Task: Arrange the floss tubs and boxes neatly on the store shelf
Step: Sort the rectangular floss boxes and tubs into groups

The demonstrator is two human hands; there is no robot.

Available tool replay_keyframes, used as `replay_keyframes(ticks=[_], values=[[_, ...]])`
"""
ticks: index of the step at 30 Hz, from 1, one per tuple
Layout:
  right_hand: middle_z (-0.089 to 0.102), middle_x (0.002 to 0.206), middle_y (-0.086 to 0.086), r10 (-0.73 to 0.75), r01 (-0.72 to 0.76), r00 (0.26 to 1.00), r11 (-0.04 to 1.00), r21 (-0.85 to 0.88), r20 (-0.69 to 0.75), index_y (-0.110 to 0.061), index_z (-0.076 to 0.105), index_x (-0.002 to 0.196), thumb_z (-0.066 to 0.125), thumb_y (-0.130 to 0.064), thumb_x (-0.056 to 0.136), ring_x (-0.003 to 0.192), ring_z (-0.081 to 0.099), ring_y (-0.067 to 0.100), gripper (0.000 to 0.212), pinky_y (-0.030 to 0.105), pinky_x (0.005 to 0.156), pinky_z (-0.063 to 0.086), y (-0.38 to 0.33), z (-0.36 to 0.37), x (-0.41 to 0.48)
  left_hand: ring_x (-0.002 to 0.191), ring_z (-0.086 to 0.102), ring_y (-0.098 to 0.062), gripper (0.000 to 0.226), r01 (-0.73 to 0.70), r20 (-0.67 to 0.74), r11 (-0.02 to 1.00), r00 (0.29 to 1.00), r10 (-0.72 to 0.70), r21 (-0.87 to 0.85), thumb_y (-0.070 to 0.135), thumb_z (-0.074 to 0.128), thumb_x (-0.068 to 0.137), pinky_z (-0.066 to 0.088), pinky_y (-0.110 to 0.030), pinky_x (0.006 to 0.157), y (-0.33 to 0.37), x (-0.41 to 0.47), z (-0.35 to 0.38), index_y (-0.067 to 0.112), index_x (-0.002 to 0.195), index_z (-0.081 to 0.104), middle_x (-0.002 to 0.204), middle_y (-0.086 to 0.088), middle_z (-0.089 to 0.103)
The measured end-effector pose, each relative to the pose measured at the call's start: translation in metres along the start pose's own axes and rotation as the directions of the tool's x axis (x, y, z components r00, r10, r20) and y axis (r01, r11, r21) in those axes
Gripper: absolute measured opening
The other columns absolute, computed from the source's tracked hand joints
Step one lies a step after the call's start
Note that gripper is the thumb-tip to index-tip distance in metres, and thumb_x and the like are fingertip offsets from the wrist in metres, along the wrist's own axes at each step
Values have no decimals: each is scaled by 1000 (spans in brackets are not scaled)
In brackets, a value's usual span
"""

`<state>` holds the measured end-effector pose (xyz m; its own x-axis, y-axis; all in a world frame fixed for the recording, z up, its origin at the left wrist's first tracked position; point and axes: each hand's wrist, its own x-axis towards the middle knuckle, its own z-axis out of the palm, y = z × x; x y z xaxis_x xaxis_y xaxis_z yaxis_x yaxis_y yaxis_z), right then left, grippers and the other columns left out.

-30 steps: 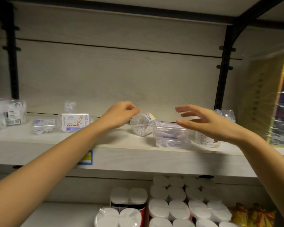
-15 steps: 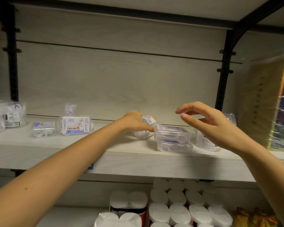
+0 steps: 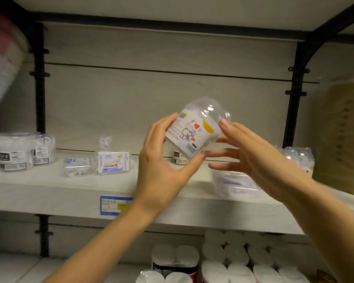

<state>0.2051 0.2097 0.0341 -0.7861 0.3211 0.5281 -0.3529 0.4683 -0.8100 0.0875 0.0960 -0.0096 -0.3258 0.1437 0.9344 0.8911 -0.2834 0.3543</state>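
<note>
A clear round floss tub with a cartoon label and domed lid hangs tilted in the air above the shelf. My left hand grips it from the left and below. My right hand touches its right side with straight, spread fingers. A clear flat floss box lies on the shelf under my right hand. An upright floss box marked 50 and a small flat one stand left of centre. Another tub shows behind my right wrist.
Several clear tubs are grouped at the shelf's left end. A small tub stands at the back behind my left hand. A wrapped yellow package fills the right end. White rolls sit on the lower shelf. A blue price tag marks the shelf edge.
My left hand has taken hold of the cartoon-label tub that lay on the shelf and lifted it up. My right hand has come in to touch its right side.
</note>
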Motion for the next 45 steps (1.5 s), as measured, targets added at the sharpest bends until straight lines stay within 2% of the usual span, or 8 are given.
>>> replay_keyframes(ticks=[5,8,11,15,21,24,41,45], values=[[70,103,-6,-65,66,997,997,-46,29,-28,58,113,55,-57,67,95,68,12,55,29,78,56,-8,21,7,118,48,-11,74,-101,28,994,995,100,52,34,76,68,42,-20,97,7,-18,-16,7,129,44,129,-6,47],[70,93,-10,-12,30,991,992,-125,137,-30,63,104,54,-56,69,91,67,12,45,31,84,53,-13,12,11,112,54,-4,65,179,210,966,968,-139,-185,47,63,69,47,-15,85,13,-6,-39,25,128,47,129,6,51],[71,96,-9,25,27,974,974,-223,227,-34,63,103,58,-56,75,93,67,12,35,29,85,54,-15,10,13,107,60,2,59,485,480,846,809,-339,-220,50,63,74,52,-19,85,10,11,-54,32,128,50,122,13,61],[69,102,-10,48,24,963,965,-263,265,-39,60,106,54,-56,77,96,66,9,34,25,82,56,-20,17,10,102,65,-5,45,535,550,816,758,-350,-219,36,59,77,54,-17,80,12,16,-57,26,121,58,111,7,69],[55,123,-12,-99,92,995,941,-326,-4,-41,41,127,57,-62,65,101,59,2,68,21,77,53,-19,22,-9,97,67,-4,52,457,494,844,822,-282,-279,35,60,71,53,-16,80,24,13,-45,28,123,56,114,6,68],[56,121,-9,-165,123,982,929,-349,-95,-41,43,126,62,-61,68,101,60,4,64,25,80,54,-14,10,-20,94,68,-3,55,424,487,863,836,-254,-277,36,62,66,53,-13,75,32,11,-33,29,121,57,112,5,68],[58,118,-5,-12,-27,998,761,-648,-57,-29,43,130,65,-60,57,97,62,9,82,33,89,51,-42,-214,-60,104,57,-10,59,134,620,979,758,-202,154,49,73,63,48,-29,91,123,53,159,24,113,53,109,6,60],[49,116,-6,102,-96,994,639,-763,-40,-25,42,131,68,-54,67,89,56,7,75,21,72,48,-34,-231,-62,108,54,-11,58,-10,636,948,744,-205,318,46,73,70,43,-23,88,121,51,188,21,120,56,118,5,59]])
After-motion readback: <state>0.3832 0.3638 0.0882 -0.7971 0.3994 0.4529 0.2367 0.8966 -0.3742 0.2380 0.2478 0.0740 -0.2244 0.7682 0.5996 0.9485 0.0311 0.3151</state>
